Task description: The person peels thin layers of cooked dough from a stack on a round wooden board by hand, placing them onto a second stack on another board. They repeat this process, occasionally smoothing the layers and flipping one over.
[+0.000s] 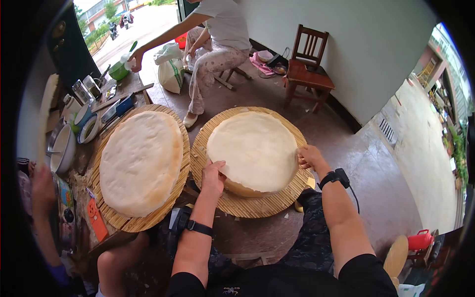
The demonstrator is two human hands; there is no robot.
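Note:
A large round cake of pale dough (252, 148) with a smooth white top and a thick side lies in front of me on a round slatted mat (257, 207). At its near left edge, my left hand (213, 176) is closed on the rim, some of its fingers hidden. My right hand (310, 157) has its fingers curled in a pinch at the right edge of the same cake. A second dough cake (141, 163), with a dimpled top, lies on another slatted mat (184, 190) to the left.
Bowls (63, 148), jars (91, 86) and an orange packet (97, 219) lie on the left table. A person at far left raises a blurred long pale stick (48, 104). Opposite, a seated person (225, 29) reaches toward a green bowl (118, 71). A wooden chair (309, 74) stands by the wall.

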